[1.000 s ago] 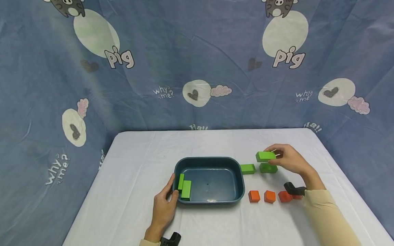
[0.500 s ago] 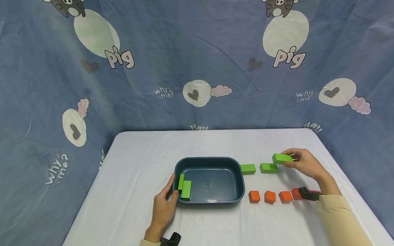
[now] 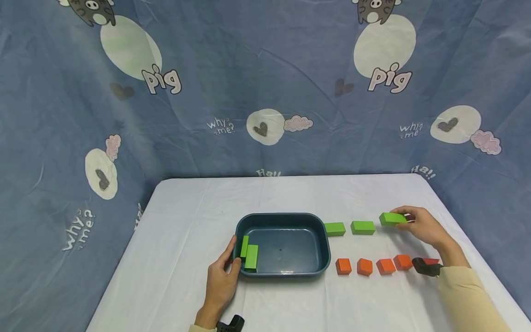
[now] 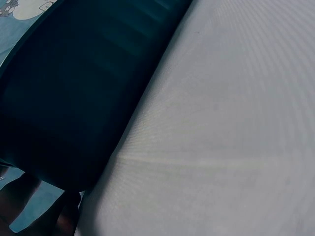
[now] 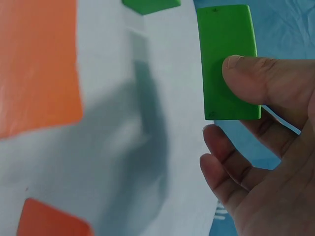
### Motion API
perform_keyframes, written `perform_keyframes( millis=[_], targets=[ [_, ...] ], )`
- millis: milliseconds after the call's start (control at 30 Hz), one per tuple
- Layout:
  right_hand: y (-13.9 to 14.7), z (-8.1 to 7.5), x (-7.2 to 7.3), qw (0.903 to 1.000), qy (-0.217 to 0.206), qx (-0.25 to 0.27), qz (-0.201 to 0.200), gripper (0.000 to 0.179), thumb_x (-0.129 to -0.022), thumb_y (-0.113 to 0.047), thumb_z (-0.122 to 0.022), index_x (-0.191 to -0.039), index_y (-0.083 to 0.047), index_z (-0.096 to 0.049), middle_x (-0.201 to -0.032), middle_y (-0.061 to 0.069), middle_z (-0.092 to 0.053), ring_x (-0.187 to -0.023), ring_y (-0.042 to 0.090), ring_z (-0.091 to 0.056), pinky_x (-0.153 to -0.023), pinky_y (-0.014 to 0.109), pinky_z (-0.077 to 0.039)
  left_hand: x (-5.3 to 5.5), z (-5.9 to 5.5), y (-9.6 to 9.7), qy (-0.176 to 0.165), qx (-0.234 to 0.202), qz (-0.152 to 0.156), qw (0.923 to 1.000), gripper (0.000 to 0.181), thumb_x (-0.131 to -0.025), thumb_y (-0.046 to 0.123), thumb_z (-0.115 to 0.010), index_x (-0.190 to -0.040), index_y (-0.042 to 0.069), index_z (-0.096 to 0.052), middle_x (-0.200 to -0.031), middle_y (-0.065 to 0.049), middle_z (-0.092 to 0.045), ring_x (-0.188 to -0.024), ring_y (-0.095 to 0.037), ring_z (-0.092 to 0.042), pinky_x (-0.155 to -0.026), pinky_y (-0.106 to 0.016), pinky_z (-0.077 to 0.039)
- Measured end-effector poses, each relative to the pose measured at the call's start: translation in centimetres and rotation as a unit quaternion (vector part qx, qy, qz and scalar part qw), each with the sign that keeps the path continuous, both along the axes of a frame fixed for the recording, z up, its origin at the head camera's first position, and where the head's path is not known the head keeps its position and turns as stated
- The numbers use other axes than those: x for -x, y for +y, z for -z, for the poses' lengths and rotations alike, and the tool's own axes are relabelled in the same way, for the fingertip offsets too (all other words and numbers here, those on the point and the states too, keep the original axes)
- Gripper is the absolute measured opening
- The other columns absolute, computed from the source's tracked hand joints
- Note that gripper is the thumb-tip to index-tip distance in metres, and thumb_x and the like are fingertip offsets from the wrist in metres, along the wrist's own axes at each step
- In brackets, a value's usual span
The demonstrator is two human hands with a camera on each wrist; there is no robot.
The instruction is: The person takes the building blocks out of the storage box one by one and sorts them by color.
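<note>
My right hand (image 3: 425, 228) pinches a green rectangular block (image 5: 229, 64) between thumb and fingers, a little above the white cloth at the back right. Its ring and little fingers stay off the block in the right wrist view. To its left lie two more green blocks, one (image 3: 362, 228) apart from the other and one (image 3: 335, 229) close beside the dark blue bin (image 3: 290, 272). My left hand (image 3: 221, 281) touches the bin's left end from outside, fingers fairly straight, thumb by the front corner. Two green blocks, one (image 3: 250, 257) lying in front of a narrower-looking one (image 3: 244, 246), sit inside the bin's left side.
A row of several orange-red blocks, such as the leftmost one (image 3: 343, 266), lies on the cloth right of the bin. The black wrist camera (image 3: 427, 267) partly covers the row's right end. A blue printed curtain (image 3: 265, 83) hangs behind the table (image 3: 199, 198).
My right hand has carried its green block rightward and lower, away from above the middle green block to the right of it. My left hand and the bin have stayed in place.
</note>
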State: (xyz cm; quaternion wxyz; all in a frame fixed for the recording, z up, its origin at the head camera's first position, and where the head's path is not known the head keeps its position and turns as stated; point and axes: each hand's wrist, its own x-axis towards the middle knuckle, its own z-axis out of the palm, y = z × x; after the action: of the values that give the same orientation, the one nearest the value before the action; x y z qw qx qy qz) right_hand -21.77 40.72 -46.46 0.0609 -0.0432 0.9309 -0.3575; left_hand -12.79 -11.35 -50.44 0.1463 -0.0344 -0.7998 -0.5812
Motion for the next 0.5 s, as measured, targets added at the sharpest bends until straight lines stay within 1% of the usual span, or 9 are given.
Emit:
perform_keyframes(
  millis=[33,67,167,267,300,400,500],
  targets=[
    [0.1,0.1,0.0,1.0,-0.002,0.0,0.0,0.039,-0.086,0.001,-0.074,-0.124,0.005,-0.067,-0.117,0.021,-0.067,-0.099,0.032,-0.061,-0.072,0.025,-0.051,0.0,0.1,0.0,-0.001,0.001,-0.001,1.0,0.05,-0.095,-0.008,-0.062,-0.144,-0.005,-0.053,-0.144,-0.016,-0.056,-0.131,-0.028,-0.054,-0.1,-0.007,-0.039],
    [0.2,0.2,-0.1,1.0,-0.004,0.001,0.001,0.039,-0.086,0.001,-0.074,-0.124,0.005,-0.067,-0.117,0.021,-0.067,-0.1,0.031,-0.06,-0.072,0.025,-0.051,0.1,0.5,-0.1,-0.001,0.004,-0.002,1.0,0.05,-0.095,-0.007,-0.062,-0.144,-0.005,-0.053,-0.145,-0.015,-0.055,-0.132,-0.028,-0.054,-0.1,-0.007,-0.039],
    [0.5,0.5,-0.3,0.9999,-0.016,0.006,0.003,0.039,-0.087,0.001,-0.073,-0.125,0.007,-0.066,-0.119,0.023,-0.066,-0.101,0.034,-0.059,-0.072,0.026,-0.05,0.6,2.0,-0.4,-0.003,0.014,-0.003,0.9999,0.052,-0.097,-0.004,-0.063,-0.147,0.0,-0.052,-0.146,-0.011,-0.055,-0.133,-0.024,-0.053,-0.1,-0.006,-0.038],
    [0.8,0.8,-0.4,0.9995,-0.029,0.01,0.008,0.039,-0.088,0.001,-0.072,-0.126,0.008,-0.065,-0.121,0.025,-0.064,-0.103,0.036,-0.058,-0.072,0.027,-0.051,0.6,1.7,-0.4,-0.003,0.013,-0.002,0.9999,0.051,-0.097,-0.002,-0.063,-0.147,0.0,-0.052,-0.146,-0.012,-0.054,-0.133,-0.024,-0.053,-0.099,-0.006,-0.038],
    [0.8,1.0,-0.5,0.9994,-0.033,0.009,0.01,0.039,-0.088,0.001,-0.072,-0.126,0.008,-0.065,-0.121,0.025,-0.064,-0.103,0.036,-0.058,-0.072,0.027,-0.05,0.5,1.4,-0.3,-0.003,0.013,-0.001,0.9999,0.05,-0.097,-0.002,-0.063,-0.146,-0.001,-0.052,-0.146,-0.012,-0.055,-0.133,-0.025,-0.053,-0.099,-0.006,-0.038],
    [1.1,1.4,-0.5,0.9992,-0.039,0.005,0.011,0.039,-0.089,0.0,-0.072,-0.127,0.007,-0.065,-0.121,0.024,-0.063,-0.103,0.034,-0.057,-0.072,0.027,-0.05,0.0,-0.3,0.1,-0.005,0.006,-0.001,1.0,0.049,-0.097,-0.003,-0.063,-0.144,-0.005,-0.053,-0.145,-0.016,-0.055,-0.133,-0.028,-0.053,-0.1,-0.007,-0.038],
    [1.4,1.8,-0.4,0.9991,-0.041,0.003,0.01,0.039,-0.089,0.0,-0.071,-0.127,0.007,-0.065,-0.121,0.025,-0.063,-0.102,0.034,-0.057,-0.073,0.028,-0.05,-0.1,-0.4,0.1,-0.007,0.007,-0.002,1.0,0.048,-0.097,-0.002,-0.064,-0.144,-0.005,-0.053,-0.145,-0.015,-0.055,-0.133,-0.027,-0.053,-0.1,-0.006,-0.038]
  ],
)
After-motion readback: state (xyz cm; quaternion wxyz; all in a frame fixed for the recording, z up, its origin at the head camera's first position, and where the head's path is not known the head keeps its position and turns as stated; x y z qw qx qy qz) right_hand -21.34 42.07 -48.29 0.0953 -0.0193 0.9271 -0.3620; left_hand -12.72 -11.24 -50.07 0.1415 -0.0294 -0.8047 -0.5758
